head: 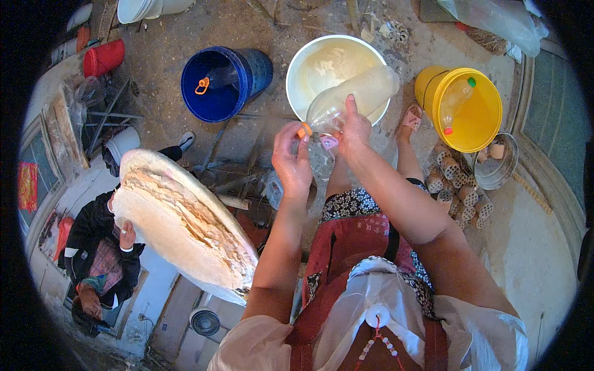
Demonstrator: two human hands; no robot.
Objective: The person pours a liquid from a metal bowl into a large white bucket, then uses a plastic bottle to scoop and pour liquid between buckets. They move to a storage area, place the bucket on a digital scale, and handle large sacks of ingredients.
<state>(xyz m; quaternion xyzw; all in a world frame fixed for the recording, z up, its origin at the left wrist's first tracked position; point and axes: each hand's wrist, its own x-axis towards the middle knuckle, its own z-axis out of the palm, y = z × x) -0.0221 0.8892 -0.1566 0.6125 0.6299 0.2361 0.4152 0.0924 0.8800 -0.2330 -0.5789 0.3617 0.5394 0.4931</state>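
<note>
My right hand (pixel 355 124) grips a large clear plastic bottle (pixel 359 95) around its side near the shoulder. The bottle lies tilted, its neck towards my left hand and its base past the rim of a white basin (pixel 293 88). At the bottle's mouth, the fingers of my left hand (pixel 293 160) pinch an orange cap (pixel 304 130). Whether the cap is still threaded on the neck is hard to tell. Pale yellowish residue coats the inside of the basin on the floor beneath.
Left of the basin stands a blue bucket (pixel 260 69) holding a bottle with an orange handled cap (pixel 202 86). A yellow bucket (pixel 494 111) on the right contains capped plastic bottles. Perforated briquettes (pixel 464 197) are piled beside it. At left, another person (pixel 111 259) is beside a large floury surface (pixel 171 232).
</note>
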